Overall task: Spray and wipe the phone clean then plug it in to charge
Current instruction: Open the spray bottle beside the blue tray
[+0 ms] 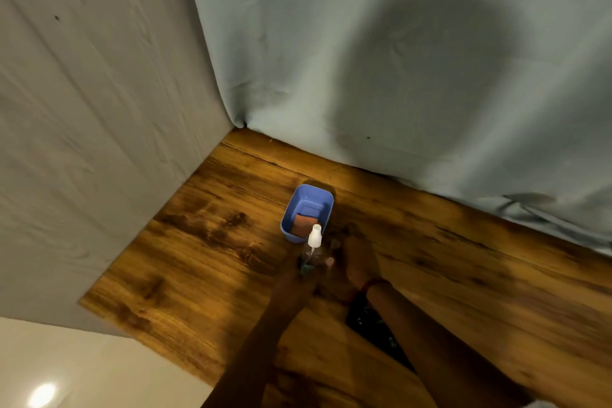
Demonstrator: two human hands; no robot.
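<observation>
A small clear spray bottle with a white nozzle stands upright on the wooden table, and my left hand is wrapped around its body. My right hand, with a red thread at the wrist, lies just right of the bottle with its fingers stretched toward it; blur and shadow hide whether it touches the bottle. A dark phone lies flat on the table, mostly hidden under my right forearm. Just behind the bottle, a brown cloth sits in a blue plastic tub.
Grey fabric hangs along the table's far edge, and a pale panel closes off the left side. The table's near-left edge drops off to a light floor. No charger or cable shows.
</observation>
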